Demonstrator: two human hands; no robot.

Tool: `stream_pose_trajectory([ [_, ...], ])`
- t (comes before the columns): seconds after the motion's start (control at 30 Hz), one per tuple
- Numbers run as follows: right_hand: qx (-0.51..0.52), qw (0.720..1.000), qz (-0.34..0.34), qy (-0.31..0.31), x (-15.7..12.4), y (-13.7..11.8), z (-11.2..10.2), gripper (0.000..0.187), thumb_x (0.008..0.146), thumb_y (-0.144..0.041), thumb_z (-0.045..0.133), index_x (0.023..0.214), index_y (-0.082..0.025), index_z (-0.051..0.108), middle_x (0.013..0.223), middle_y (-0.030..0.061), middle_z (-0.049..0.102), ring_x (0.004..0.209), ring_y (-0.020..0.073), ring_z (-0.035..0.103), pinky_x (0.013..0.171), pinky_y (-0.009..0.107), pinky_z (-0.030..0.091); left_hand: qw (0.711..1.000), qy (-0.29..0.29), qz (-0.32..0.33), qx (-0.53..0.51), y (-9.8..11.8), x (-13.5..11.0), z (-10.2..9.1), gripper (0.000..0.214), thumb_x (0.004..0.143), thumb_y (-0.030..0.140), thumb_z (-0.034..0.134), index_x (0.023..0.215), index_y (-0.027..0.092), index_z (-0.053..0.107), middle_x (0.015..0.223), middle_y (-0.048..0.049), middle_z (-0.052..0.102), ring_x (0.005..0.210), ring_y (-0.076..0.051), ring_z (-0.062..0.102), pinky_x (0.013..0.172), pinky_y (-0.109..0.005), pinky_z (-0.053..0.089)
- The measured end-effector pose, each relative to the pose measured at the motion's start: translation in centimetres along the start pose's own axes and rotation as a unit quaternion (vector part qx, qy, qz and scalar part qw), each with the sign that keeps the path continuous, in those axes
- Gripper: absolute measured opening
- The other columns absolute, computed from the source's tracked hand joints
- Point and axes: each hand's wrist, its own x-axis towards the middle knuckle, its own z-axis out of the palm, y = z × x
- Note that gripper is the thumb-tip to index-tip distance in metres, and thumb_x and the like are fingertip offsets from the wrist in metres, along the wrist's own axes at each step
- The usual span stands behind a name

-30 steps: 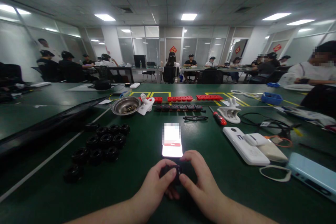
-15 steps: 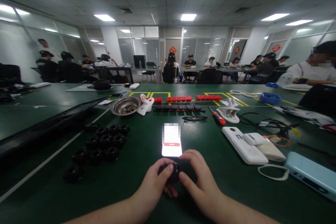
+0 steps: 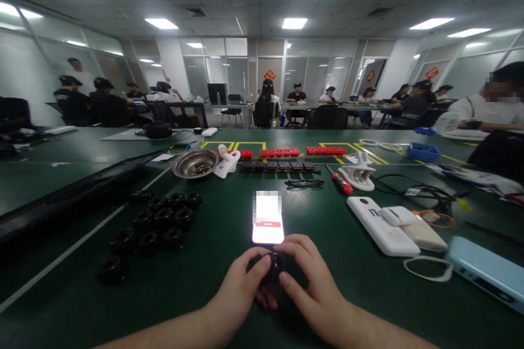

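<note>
While both forearms reached in from the bottom edge and met low at the centre of the green table (image 3: 229, 305), the left hand (image 3: 241, 290) and the right hand (image 3: 313, 289) closed together around a small black wheel (image 3: 271, 268). The left hand lay palm-inward, its thumb pressed on the top of the wheel and its other fingers curled beneath it. The right hand mirrored it, knuckles up, fingers arched over the far side and the thumb angled in toward the wheel from below. Both hands gripped the wheel between them, and it sat just above the tabletop, partly hidden by the fingers.

Just beyond the fingertips lay a phone (image 3: 268, 218) with a lit screen, flat on the table. To the left stood a cluster of similar black wheels (image 3: 158, 223), well apart from the hands. Farther back were a metal bowl (image 3: 195, 163), a row of black blocks (image 3: 280, 166) and a red-handled screwdriver (image 3: 339, 181). To the right lay a white power bank (image 3: 379, 223) and a light blue case (image 3: 487, 272). Other people sat at tables along the far side of the room.
</note>
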Motion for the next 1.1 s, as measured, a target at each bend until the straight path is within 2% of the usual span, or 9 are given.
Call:
stream_pose_trajectory([
  [0.1, -0.01, 0.999, 0.032, 0.032, 0.1, 0.3, 0.1, 0.015, 0.08, -0.031, 0.047, 0.087, -0.019, 0.05, 0.089, 0.0059, 0.048, 0.086, 0.0213, 0.046, 0.073, 0.035, 0.041, 1.0, 0.003, 0.004, 0.016, 0.2, -0.2, 0.1, 0.035, 0.067, 0.045, 0.057, 0.083, 0.014, 0.05, 0.058, 0.0019, 0.058, 0.037, -0.008, 0.055, 0.037, -0.017, 0.034],
  [0.23, -0.037, 0.997, 0.057, 0.022, 0.4, 0.2, 0.2, 0.015, 0.077, -0.033, 0.052, 0.074, -0.018, 0.05, 0.081, 0.0043, 0.049, 0.079, 0.0204, 0.046, 0.068, 0.033, 0.04, 1.0, -0.001, 0.003, 0.013, 0.5, -0.3, 0.2, 0.039, 0.067, 0.049, 0.055, 0.085, 0.014, 0.05, 0.058, 0.0013, 0.059, 0.039, -0.01, 0.056, 0.039, -0.018, 0.036],
  [0.37, -0.036, 0.998, 0.041, 0.007, 0.5, 0.0, 0.1, 0.01, 0.077, -0.026, 0.052, 0.084, -0.019, 0.052, 0.087, 0.0056, 0.05, 0.084, 0.0208, 0.046, 0.072, 0.034, 0.04, 1.0, 0.004, -0.024, 0.01, 0.9, -0.4, 0.4, 0.047, 0.067, 0.056, 0.049, 0.086, 0.013, 0.049, 0.055, -0.0008, 0.06, 0.042, -0.012, 0.058, 0.04, -0.019, 0.037],
  [0.53, -0.004, 1.0, 0.005, -0.016, 0.4, -0.1, 0.0, 0.019, 0.079, -0.023, 0.047, 0.097, -0.019, 0.048, 0.095, 0.0069, 0.049, 0.09, 0.0205, 0.046, 0.077, 0.033, 0.04, 0.999, 0.024, -0.038, 0.012, 1.3, -0.2, 0.6, 0.045, 0.066, 0.054, 0.051, 0.085, 0.013, 0.049, 0.053, 0.0002, 0.059, 0.04, -0.012, 0.057, 0.039, -0.02, 0.037],
  [0.7, -0.006, 0.999, 0.042, 0.032, 0.4, 0.4, 0.2, 0.019, 0.08, -0.036, 0.045, 0.086, -0.018, 0.046, 0.083, 0.0048, 0.049, 0.076, 0.0195, 0.047, 0.066, 0.032, 0.041, 0.999, 0.025, -0.014, 0.025, 1.0, -0.2, 0.5, 0.04, 0.065, 0.049, 0.055, 0.085, 0.015, 0.048, 0.058, 0.0013, 0.058, 0.039, -0.01, 0.055, 0.039, -0.02, 0.037],
  [0.83, -0.025, 0.998, 0.06, 0.007, 0.5, 0.4, 0.3, 0.014, 0.078, -0.033, 0.049, 0.079, -0.018, 0.049, 0.081, 0.0042, 0.049, 0.078, 0.0199, 0.046, 0.068, 0.033, 0.04, 1.0, 0.014, -0.01, 0.021, 0.8, -0.3, 0.3, 0.042, 0.066, 0.049, 0.056, 0.087, 0.014, 0.047, 0.057, 0.0019, 0.058, 0.041, -0.01, 0.056, 0.04, -0.019, 0.037],
  [0.93, -0.018, 0.999, 0.036, -0.017, 0.4, 0.0, 0.2, 0.012, 0.078, -0.024, 0.05, 0.089, -0.018, 0.05, 0.089, 0.0059, 0.05, 0.084, 0.0205, 0.047, 0.073, 0.034, 0.041, 1.0, 0.007, -0.013, 0.012, 0.7, -0.3, 0.3, 0.047, 0.067, 0.054, 0.052, 0.089, 0.013, 0.047, 0.056, 0.0, 0.059, 0.041, -0.011, 0.057, 0.04, -0.02, 0.038],
  [1.03, -0.01, 0.999, 0.001, -0.036, 0.3, -0.4, 0.0, 0.028, 0.078, -0.017, 0.048, 0.106, -0.02, 0.047, 0.099, 0.0075, 0.049, 0.093, 0.0209, 0.046, 0.08, 0.035, 0.04, 1.0, 0.019, -0.018, 0.003, 0.6, -0.1, 0.3, 0.048, 0.067, 0.055, 0.049, 0.089, 0.013, 0.048, 0.053, 0.0001, 0.059, 0.04, -0.012, 0.056, 0.039, -0.02, 0.038],
  [1.1, -0.01, 0.999, -0.002, -0.036, 0.2, -0.3, 0.0, 0.032, 0.077, -0.019, 0.048, 0.109, -0.021, 0.044, 0.102, 0.0079, 0.048, 0.095, 0.0215, 0.046, 0.082, 0.035, 0.04, 1.0, 0.022, -0.017, 0.002, 0.5, 0.0, 0.3, 0.043, 0.067, 0.053, 0.051, 0.086, 0.014, 0.048, 0.051, 0.0014, 0.058, 0.039, -0.011, 0.055, 0.039, -0.02, 0.037],
])
